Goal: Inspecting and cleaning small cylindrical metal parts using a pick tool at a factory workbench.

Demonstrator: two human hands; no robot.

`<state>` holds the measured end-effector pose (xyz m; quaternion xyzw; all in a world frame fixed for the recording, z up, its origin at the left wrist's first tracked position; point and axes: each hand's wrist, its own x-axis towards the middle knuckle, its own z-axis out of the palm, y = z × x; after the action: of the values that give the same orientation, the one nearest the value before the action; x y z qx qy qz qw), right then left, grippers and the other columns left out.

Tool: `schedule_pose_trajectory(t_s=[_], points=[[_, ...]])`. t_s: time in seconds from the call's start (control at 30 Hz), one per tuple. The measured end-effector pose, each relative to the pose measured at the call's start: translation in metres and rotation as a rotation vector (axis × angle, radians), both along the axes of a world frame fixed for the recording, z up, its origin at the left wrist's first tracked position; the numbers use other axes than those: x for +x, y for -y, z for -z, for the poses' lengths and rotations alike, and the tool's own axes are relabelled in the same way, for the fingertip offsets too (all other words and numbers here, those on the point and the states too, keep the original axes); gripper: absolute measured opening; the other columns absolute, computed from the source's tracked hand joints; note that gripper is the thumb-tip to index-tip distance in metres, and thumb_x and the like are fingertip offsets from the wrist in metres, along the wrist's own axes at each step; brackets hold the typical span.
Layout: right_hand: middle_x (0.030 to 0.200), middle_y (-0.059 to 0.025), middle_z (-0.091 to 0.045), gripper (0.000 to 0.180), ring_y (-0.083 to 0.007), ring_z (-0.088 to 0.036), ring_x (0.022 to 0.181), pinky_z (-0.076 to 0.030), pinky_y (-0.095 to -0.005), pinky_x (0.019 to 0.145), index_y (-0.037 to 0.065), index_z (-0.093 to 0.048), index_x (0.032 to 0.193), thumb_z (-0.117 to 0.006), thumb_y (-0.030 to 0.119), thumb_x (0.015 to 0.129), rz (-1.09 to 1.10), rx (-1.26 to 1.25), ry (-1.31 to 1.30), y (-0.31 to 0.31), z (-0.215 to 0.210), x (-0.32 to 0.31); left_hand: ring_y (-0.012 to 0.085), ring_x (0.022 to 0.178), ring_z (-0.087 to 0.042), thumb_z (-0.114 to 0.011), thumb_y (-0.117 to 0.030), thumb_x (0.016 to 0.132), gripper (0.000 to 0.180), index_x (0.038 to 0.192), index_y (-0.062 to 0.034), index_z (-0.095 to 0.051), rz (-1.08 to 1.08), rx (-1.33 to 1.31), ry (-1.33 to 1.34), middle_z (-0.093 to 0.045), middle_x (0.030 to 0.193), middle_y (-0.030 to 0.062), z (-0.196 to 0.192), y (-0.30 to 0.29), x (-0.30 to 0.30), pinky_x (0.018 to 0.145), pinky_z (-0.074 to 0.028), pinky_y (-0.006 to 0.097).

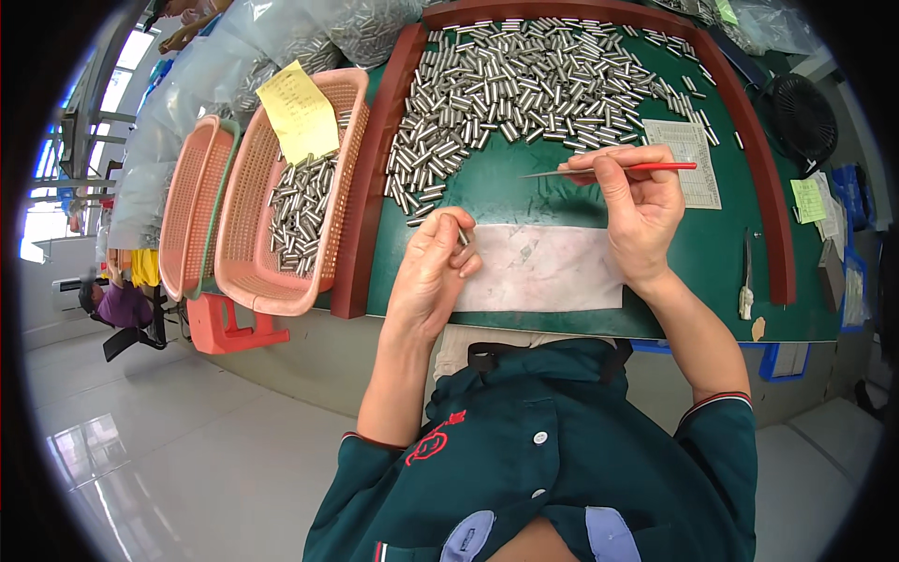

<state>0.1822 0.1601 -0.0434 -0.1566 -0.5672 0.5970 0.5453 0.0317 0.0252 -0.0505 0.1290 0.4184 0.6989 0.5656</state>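
Observation:
My left hand [433, 267] is closed around a small metal pin [462, 237], part of which shows between thumb and fingers. In my right hand [637, 211] is a thin file [663, 167] with a red handle, gripped like a pen. Its slim grey tip points left, above the green table top and apart from the pin. Below and between my hands lies a pale, stained cloth [552, 272]. Beyond them spreads a large heap of loose metal pins [524, 80], shiny and cylindrical.
Dark red wooden rails [363, 206] frame the green table [403, 281]. At left stands a pink basket [234, 225] with more pins and a yellow note [298, 112]; another pink basket [192, 206] is beside it. A printed sheet [688, 155], a knife-like tool [746, 281] and a black fan [801, 117] are right.

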Motion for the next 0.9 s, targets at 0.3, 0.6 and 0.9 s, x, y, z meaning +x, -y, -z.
schedule_pose_trajectory(t_s=[0.3,0.6,0.9], points=[[0.081,-0.0123,-0.063,0.009,-0.0168,-0.063,0.076,-0.051,-0.026,0.068,0.0,-0.047,0.089,-0.054,0.003,0.086,0.037,-0.058,0.03,-0.006,-0.002,0.001,0.012,0.072,-0.057,-0.055,-0.014,0.087,0.01,0.089,-0.0039,-0.055,0.048,-0.044,0.087,-0.059,0.08,0.0065,0.013,-0.011,0.01,0.07,-0.051,0.027],[0.08,-0.0119,-0.062,0.008,-0.0166,-0.064,0.075,-0.053,-0.0257,0.067,-0.001,-0.047,0.088,-0.055,0.001,0.085,0.057,-0.037,0.053,-0.004,-0.001,0.0,0.0136,0.075,-0.057,-0.055,-0.011,0.086,0.007,0.086,-0.0043,-0.054,-0.02,-0.06,0.162,-0.059,0.082,0.0083,0.009,-0.011,0.01,0.073,-0.051,0.028],[0.08,-0.011,-0.062,0.009,-0.0173,-0.064,0.073,-0.054,-0.0267,0.067,-0.002,-0.05,0.085,-0.057,-0.002,0.082,0.041,0.112,0.068,0.001,0.004,0.001,0.0153,0.08,-0.057,-0.056,-0.007,0.084,0.004,0.083,-0.0036,-0.054,-0.014,-0.054,0.148,-0.059,0.088,0.0106,0.008,-0.013,0.012,0.079,-0.051,0.03]])
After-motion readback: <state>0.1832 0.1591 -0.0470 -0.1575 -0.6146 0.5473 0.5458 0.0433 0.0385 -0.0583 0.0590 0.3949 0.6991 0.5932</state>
